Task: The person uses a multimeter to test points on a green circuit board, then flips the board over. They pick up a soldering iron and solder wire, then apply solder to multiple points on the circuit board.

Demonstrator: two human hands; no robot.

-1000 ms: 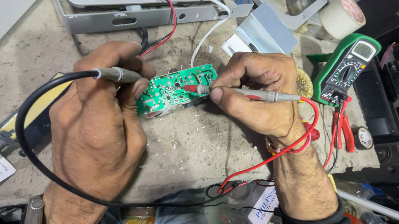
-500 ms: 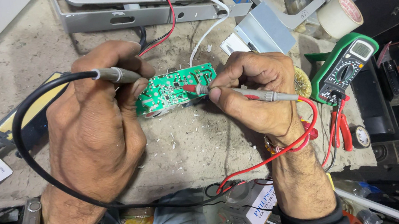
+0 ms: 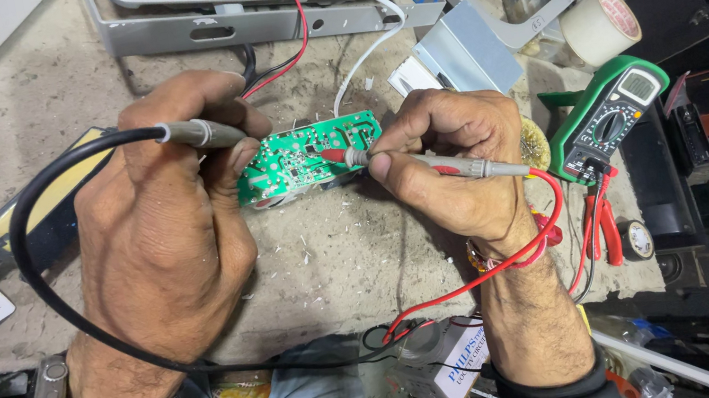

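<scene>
1. Green circuit board [image 3: 295, 158] lying flat on the gritty workbench [image 3: 336, 260], solder side up, long axis running left to right with the right end tipped slightly away from the body.
2. Left hand [image 3: 161, 217] clamped over the board's left end — fingers curled tight round the black probe [image 3: 200, 134], its tip hidden behind the knuckles at the board's left edge; exact contact point impossible to tell.
3. Right hand [image 3: 454, 163] just off the board's right end, thumb and forefinger pinching the red probe [image 3: 425, 163] like a pen, red tip [image 3: 333, 156] pointing leftward and resting on the board's right half.
4. Both probes converging along the board's long axis — black from the left, red from the right, bare solder joints between them.
5. Right hand the nearer one to the open, uncovered stretch of board; left hand covering its own end.
6. Green multimeter [image 3: 610, 118] well to the right of the board, past the right wrist, red lead [image 3: 517, 253] looping from it under that wrist.
7. Black lead [image 3: 42, 280] arcing wide to the left of the board, round the left hand.
8. Grey metal housing [image 3: 245, 6] beyond the board, wires trailing down toward its far edge.
</scene>
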